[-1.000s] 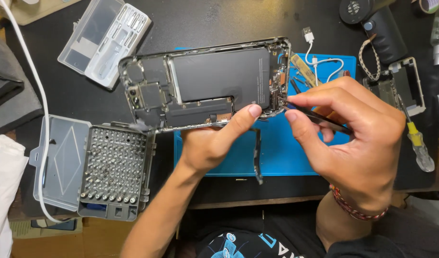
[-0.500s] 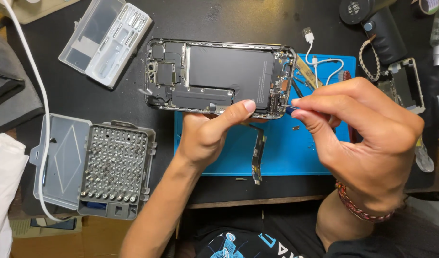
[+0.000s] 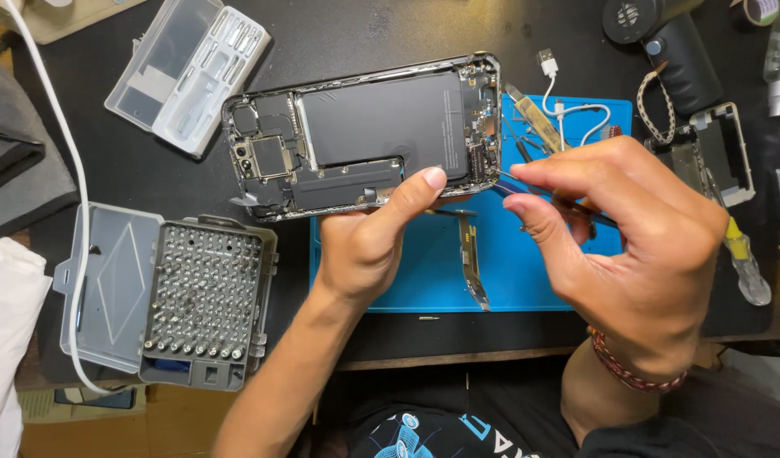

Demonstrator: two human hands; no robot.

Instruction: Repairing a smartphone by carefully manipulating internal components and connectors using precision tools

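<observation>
1. the left hand [image 3: 369, 242] gripped the opened phone [image 3: 364, 136] by its lower edge, above the blue mat [image 3: 525, 280].
2. the right hand [image 3: 631, 254] pinched thin tweezers [image 3: 525, 188], tip at the phone's right end.
3. a screwdriver bit case [image 3: 205, 297] lay nearby.

A single head-worn camera looks almost straight down, at close range, onto the dark table [image 3: 339, 34], its near edge running across the lower frame, with the wearer's forearms reaching in from the bottom and the far edge cut off.
</observation>
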